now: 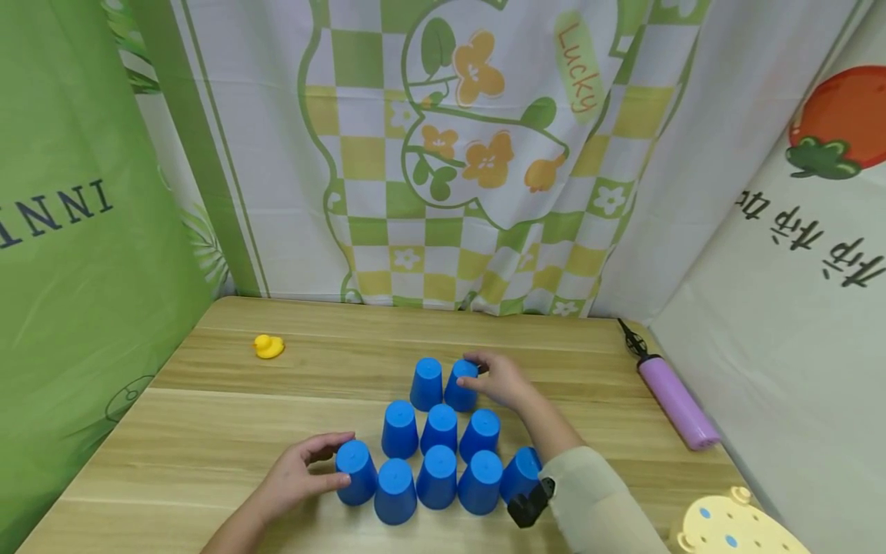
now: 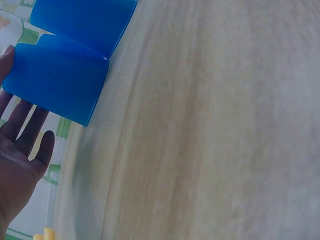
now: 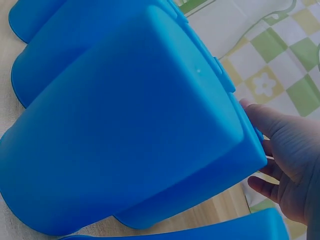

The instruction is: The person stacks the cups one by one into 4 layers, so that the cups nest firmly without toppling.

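Observation:
Blue cups stand upside down in three rows on the wooden table. My left hand (image 1: pixel 294 477) holds the leftmost cup (image 1: pixel 357 475) of the front row, thumb on the near side and fingers round the far side. In the left wrist view this cup (image 2: pixel 55 80) sits between the thumb and spread fingers. At the back row, my right hand (image 1: pixel 507 382) grips the right-hand cup (image 1: pixel 460 391) near its top; another cup (image 1: pixel 427 387) stands at its left. A large cup (image 3: pixel 115 135) hides much of the held one in the right wrist view.
Three cups form the middle row (image 1: pixel 439 429). My right sleeve (image 1: pixel 598 492) passes over the front row's right end. A yellow rubber duck (image 1: pixel 268 346) sits back left, a purple hand pump (image 1: pixel 678 404) lies at right, and a yellow spotted object (image 1: pixel 734 527) stands front right.

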